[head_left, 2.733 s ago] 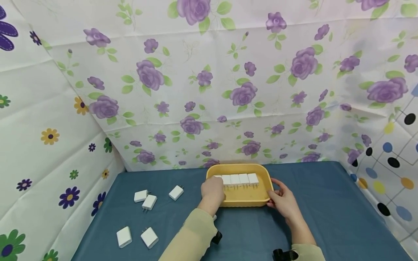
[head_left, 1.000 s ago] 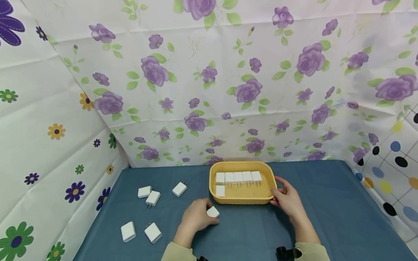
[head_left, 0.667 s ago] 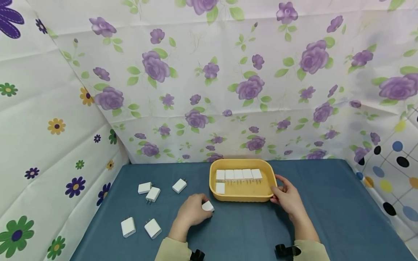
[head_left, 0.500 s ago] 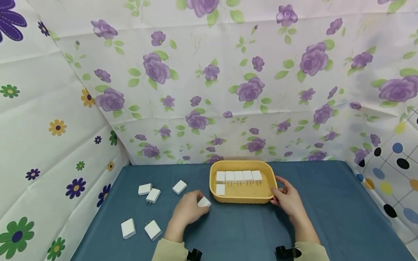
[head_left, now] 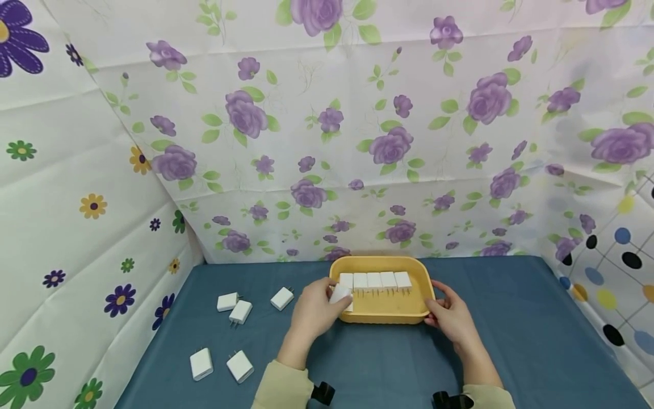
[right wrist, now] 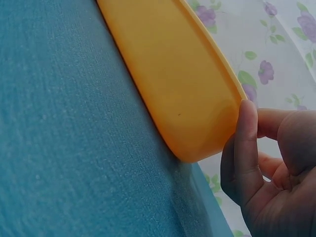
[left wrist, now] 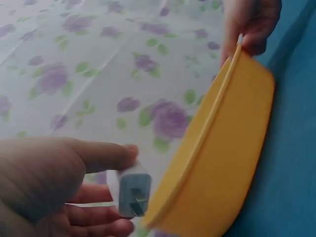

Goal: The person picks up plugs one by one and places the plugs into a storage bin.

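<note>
My left hand (head_left: 314,309) pinches a white plug-in charger (head_left: 339,293) between thumb and fingers, over the left end of a yellow tray (head_left: 383,319). In the left wrist view the charger (left wrist: 134,193) shows its grey face and metal prongs, beside the tray's outer wall (left wrist: 227,133). A row of several white chargers (head_left: 374,280) lies along the tray's back, prongs toward the front. One more charger (head_left: 350,308) at the front left is mostly hidden behind the held one. My right hand (head_left: 452,315) grips the tray's right end, thumb at the rim.
Several loose white chargers lie on the blue cloth left of the tray: a touching or nearly touching pair (head_left: 240,312), one nearer the tray (head_left: 282,298), and two closer to me (head_left: 201,364). A flowered sheet (head_left: 306,142) rises behind the table.
My left hand has left the tray, where a charger now lies at front left. It has picked another charger off the cloth and brought it up over the tray. The right hand keeps its grip.
</note>
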Available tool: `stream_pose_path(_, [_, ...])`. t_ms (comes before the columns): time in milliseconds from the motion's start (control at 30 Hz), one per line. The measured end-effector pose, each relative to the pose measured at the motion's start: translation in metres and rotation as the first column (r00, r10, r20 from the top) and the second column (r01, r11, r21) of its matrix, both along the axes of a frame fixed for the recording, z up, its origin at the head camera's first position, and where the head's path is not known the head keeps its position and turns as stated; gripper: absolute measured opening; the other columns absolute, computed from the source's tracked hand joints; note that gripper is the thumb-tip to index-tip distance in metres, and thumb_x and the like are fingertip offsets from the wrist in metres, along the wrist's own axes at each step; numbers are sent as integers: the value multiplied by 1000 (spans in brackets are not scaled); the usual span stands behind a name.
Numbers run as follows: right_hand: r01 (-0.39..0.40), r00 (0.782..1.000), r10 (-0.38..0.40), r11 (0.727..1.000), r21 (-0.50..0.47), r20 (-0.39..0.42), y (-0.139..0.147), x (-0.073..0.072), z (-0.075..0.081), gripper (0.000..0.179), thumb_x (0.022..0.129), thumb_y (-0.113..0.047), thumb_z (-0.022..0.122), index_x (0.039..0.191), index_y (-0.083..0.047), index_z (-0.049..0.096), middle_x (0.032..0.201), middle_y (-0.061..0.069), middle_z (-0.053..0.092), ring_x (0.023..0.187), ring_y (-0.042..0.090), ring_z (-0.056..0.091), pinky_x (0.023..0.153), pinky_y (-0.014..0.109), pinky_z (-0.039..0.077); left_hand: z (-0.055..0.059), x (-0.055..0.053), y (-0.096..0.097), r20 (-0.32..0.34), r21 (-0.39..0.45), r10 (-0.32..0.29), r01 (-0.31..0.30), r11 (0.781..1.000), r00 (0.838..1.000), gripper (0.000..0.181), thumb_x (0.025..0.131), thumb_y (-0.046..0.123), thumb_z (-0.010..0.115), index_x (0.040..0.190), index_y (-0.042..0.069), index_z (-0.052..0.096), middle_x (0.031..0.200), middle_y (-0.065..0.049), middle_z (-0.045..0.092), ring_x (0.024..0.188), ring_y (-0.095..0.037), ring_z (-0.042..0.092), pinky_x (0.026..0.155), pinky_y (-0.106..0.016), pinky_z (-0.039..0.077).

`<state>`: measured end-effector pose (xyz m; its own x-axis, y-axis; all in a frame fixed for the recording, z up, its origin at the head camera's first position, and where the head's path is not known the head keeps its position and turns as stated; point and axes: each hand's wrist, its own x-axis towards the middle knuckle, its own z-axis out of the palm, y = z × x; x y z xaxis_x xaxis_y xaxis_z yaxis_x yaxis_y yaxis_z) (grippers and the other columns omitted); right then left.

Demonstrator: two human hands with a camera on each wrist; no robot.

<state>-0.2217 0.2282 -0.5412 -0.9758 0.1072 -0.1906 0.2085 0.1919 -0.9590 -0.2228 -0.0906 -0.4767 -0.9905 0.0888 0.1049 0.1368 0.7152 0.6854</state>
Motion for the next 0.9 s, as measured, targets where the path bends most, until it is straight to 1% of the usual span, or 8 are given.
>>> stream_pose_path(167, [4,1000,-4,1000,4,-1,1,0,5,62,111,-16,59,168,-11,33,109,19,66,78,19,67,73,31,62,-11,-15,37,-20,-7,-4,4,1000,1000,52,94,42,83,131,6,74,99,-4,71,76,-14,60,64,-36,51])
stream_pose_path(300, [4,1000,-4,1000,3,-10,1,1,7,62,111,-16,59,167,-10,34,109,20,66,79,20,68,73,31,62,-25,-29,61,-14,-88,-4,3,996,1000,49,95,43,81,130,8,74,87,0,71,66,-11,59,58,-33,50])
stream_pose_path(367, [0,1000,0,1000,0,-8,0,1,5,62,112,-17,59,167,-10,33,109,19,67,79,20,68,73,31,62,-31,-32,68,3,-145,3,-2,989,1000,43,95,42,81,123,9,74,82,1,68,62,-12,57,56,-33,49])
stream_pose_path(467, [3,1000,-3,1000,-6,4,0,2,1,61,112,-17,59,168,-11,34,110,19,67,80,20,68,73,31,62,-35,-35,72,39,-232,0,9,973,999,38,91,42,85,110,11,74,82,-1,67,67,-16,60,60,-36,52])
stream_pose_path(600, [11,1000,-11,1000,-8,7,0,2,1,61,112,-17,58,167,-12,34,110,19,67,80,20,68,74,32,62,-32,-40,76,103,-311,8,25,950,995,37,85,45,90,98,13,76,88,-1,69,75,-19,63,64,-37,54])
stream_pose_path(700, [9,1000,-9,1000,-6,2,1,2,3,61,111,-16,58,167,-11,34,111,20,67,79,20,68,73,32,62,-30,-44,80,143,-383,34,23,924,989,36,83,48,91,86,15,76,83,-1,66,77,-21,63,63,-38,55])
stream_pose_path(800, [11,1000,-11,1000,-4,-3,1,1,2,60,111,-16,59,167,-12,36,112,21,67,79,20,69,73,32,62,-28,-47,84,167,-453,51,31,891,985,41,82,51,91,76,16,71,80,-2,66,94,-27,68,83,-43,59])
stream_pose_path(900, [6,1000,-7,1000,-3,-9,0,0,1,60,111,-16,59,167,-12,36,113,21,67,79,20,69,73,32,62,-27,-49,87,186,-493,65,35,869,980,42,81,53,92,74,17,72,79,-2,68,113,-31,68,105,-47,53])
